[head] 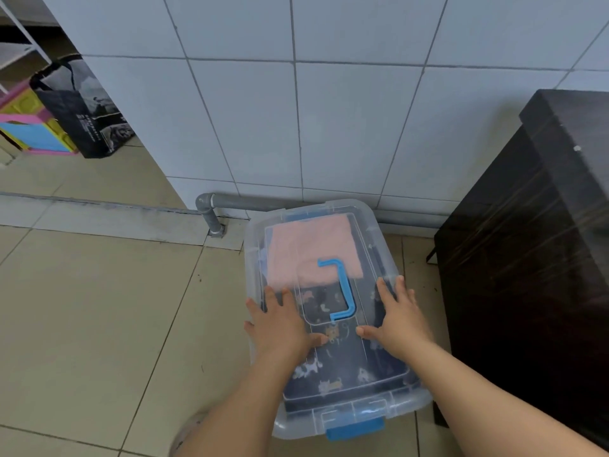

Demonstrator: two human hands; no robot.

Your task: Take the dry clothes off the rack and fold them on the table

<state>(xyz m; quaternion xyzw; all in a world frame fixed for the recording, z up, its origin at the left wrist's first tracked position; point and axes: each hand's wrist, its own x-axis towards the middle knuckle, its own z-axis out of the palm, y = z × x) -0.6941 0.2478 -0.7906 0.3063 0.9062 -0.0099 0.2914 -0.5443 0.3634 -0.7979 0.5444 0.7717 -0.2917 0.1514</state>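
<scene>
Your left hand and right hand lie flat, fingers straight and spread, on the clear lid of a plastic bin on the floor — likely pressing it down so it seats. The clothes are inside: a pink folded piece toward the wall, a dark printed one toward you. The bin's long axis runs from you toward the tiled wall, tilted slightly left. Its blue handle lies along that axis; a blue latch faces you. A dark table stands just beside, on your right.
</scene>
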